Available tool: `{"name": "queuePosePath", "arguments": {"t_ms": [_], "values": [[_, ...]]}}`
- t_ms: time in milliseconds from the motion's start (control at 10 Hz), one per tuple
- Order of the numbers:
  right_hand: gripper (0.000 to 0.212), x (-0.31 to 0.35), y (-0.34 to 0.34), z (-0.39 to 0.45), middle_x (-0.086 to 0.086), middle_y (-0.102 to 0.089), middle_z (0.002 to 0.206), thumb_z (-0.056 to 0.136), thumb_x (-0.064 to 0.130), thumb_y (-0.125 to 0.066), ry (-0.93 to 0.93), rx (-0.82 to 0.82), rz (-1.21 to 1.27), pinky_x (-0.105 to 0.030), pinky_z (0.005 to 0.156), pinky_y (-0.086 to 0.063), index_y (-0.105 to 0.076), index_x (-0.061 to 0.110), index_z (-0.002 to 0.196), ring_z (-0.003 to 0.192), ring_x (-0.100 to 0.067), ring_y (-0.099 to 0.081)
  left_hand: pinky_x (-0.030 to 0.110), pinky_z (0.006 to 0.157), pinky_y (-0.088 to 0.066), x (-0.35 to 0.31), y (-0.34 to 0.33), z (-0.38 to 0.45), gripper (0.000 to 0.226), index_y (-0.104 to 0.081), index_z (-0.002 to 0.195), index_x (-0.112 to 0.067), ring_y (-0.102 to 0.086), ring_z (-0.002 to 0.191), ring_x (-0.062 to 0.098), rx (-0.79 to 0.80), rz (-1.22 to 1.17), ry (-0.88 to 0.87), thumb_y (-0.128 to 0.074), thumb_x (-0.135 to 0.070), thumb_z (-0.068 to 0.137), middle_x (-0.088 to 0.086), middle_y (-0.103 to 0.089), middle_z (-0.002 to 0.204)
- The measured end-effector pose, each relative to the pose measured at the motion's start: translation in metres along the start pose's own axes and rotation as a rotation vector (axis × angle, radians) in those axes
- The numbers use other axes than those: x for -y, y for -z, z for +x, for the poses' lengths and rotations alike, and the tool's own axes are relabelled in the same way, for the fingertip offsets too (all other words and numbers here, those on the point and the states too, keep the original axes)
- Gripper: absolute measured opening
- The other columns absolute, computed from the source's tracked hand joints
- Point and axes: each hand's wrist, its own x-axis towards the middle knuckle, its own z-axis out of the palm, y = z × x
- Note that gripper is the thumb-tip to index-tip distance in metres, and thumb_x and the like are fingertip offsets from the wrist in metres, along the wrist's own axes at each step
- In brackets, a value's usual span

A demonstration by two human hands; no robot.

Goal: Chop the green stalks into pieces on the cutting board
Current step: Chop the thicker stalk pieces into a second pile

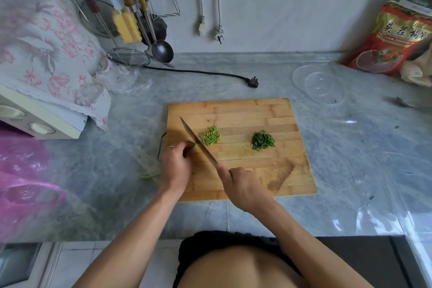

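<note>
Grey marble counter (233, 82) under cutting board (257, 112)

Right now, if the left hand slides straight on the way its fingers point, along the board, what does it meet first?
The left hand points up and right, so it would probably meet the knife blade first, lying just ahead of its fingers. Beyond the blade lies the pale pile. Depth is uncertain.
</note>
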Motion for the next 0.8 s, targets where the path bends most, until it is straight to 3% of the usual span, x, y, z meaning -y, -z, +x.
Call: {"name": "queuePosePath", "arguments": {"t_ms": [200, 300, 400, 500, 600, 700, 800], "values": [[0.052, 0.009, 0.006, -0.008, -0.006, -0.036, 0.057, 0.105, 0.046, -0.028, 0.003, 0.026, -0.097, -0.037, 0.054, -0.034, -0.034, 0.018, 0.061, 0.051, -0.021, -0.034, 0.031, 0.065, -0.053, 0.001, -0.001, -0.001, 0.008, -0.075, 0.092, -0.008, -0.071, 0.077, 0.024, -0.045, -0.032, 0.073, -0.072, -0.007, 0.084, 0.007, -0.075, 0.086], [0.045, 0.009, 0.006, -0.003, -0.005, -0.032, 0.058, 0.107, 0.035, -0.025, -0.02, 0.081, -0.101, -0.037, 0.05, -0.032, -0.057, 0.013, 0.085, 0.05, -0.024, -0.03, 0.035, 0.065, -0.056, 0.004, -0.001, -0.002, 0.006, -0.075, 0.09, -0.008, -0.07, 0.076, 0.02, -0.034, -0.04, 0.055, -0.074, -0.008, 0.084, 0.005, -0.075, 0.084], [0.061, 0.008, 0.007, -0.003, -0.006, -0.048, 0.065, 0.101, 0.056, -0.018, -0.058, 0.06, -0.157, -0.032, 0.058, -0.038, -0.051, 0.011, 0.075, 0.058, -0.023, -0.044, 0.037, 0.064, -0.056, 0.008, -0.002, -0.001, 0.007, -0.076, 0.09, -0.01, -0.071, 0.076, 0.021, -0.016, -0.021, 0.055, -0.074, -0.01, 0.084, 0.005, -0.076, 0.084], [0.061, 0.011, 0.006, -0.003, -0.007, -0.051, 0.069, 0.099, 0.06, -0.015, -0.042, 0.032, -0.19, -0.035, 0.066, -0.042, -0.044, 0.016, 0.067, 0.067, -0.025, -0.049, 0.038, 0.065, -0.055, 0.008, -0.001, -0.001, 0.01, -0.079, 0.091, -0.013, -0.07, 0.076, 0.022, -0.003, -0.005, 0.081, -0.071, -0.012, 0.084, 0.004, -0.076, 0.083], [0.054, 0.006, 0.001, -0.003, -0.008, -0.04, 0.062, 0.106, 0.038, -0.02, -0.046, 0.006, -0.105, -0.035, 0.049, -0.033, -0.062, 0.009, 0.092, 0.05, -0.023, -0.034, 0.036, 0.061, -0.052, 0.003, -0.001, 0.0, 0.011, -0.08, 0.087, -0.016, -0.067, 0.07, 0.019, 0.001, 0.017, 0.063, -0.069, -0.015, 0.085, 0.002, -0.075, 0.079], [0.049, -0.005, 0.0, -0.004, -0.007, -0.021, 0.055, 0.102, 0.004, -0.022, 0.049, -0.103, -0.206, -0.021, 0.041, -0.001, -0.069, 0.003, 0.115, 0.044, -0.016, -0.002, 0.035, 0.058, -0.049, 0.002, -0.001, 0.0, 0.011, -0.08, 0.085, -0.016, -0.064, 0.067, 0.018, 0.013, 0.017, 0.061, -0.069, -0.014, 0.085, 0.002, -0.074, 0.077], [0.094, 0.014, -0.011, 0.005, -0.005, -0.043, 0.06, 0.082, 0.071, 0.003, -0.162, -0.017, -0.019, -0.025, 0.048, -0.03, -0.057, -0.002, 0.086, 0.049, -0.017, -0.035, 0.037, 0.057, -0.046, 0.003, -0.003, 0.001, 0.011, -0.08, 0.085, -0.013, -0.061, 0.067, 0.026, 0.006, 0.06, 0.091, -0.07, -0.01, 0.083, 0.008, -0.07, 0.075]]}}
